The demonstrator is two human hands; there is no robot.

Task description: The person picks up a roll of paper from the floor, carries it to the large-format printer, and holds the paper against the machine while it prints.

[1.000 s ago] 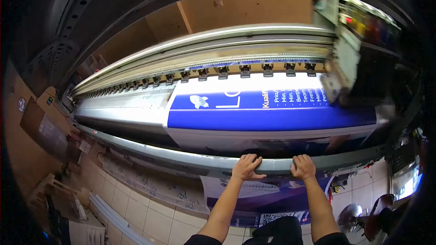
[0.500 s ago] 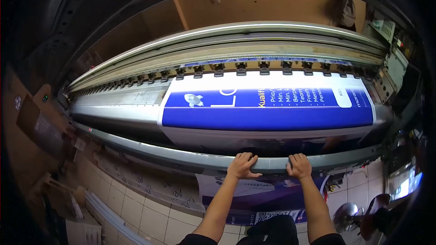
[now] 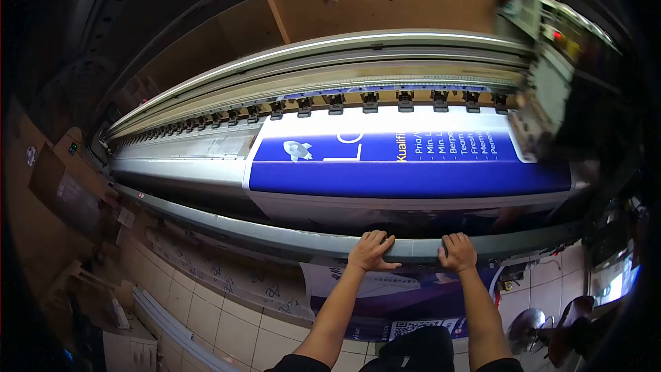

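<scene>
The left hand and right hand curl over the printer's front rail at six o'clock, likely bracing a lean over the blue banner at twelve o'clock.

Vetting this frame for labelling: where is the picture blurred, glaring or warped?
Head view: fisheye bows the front rail into an arc, corners go black; print carriage at right is motion-blurred; banner is blown out along its white top strip; left hand and right hand look sharp.
</scene>
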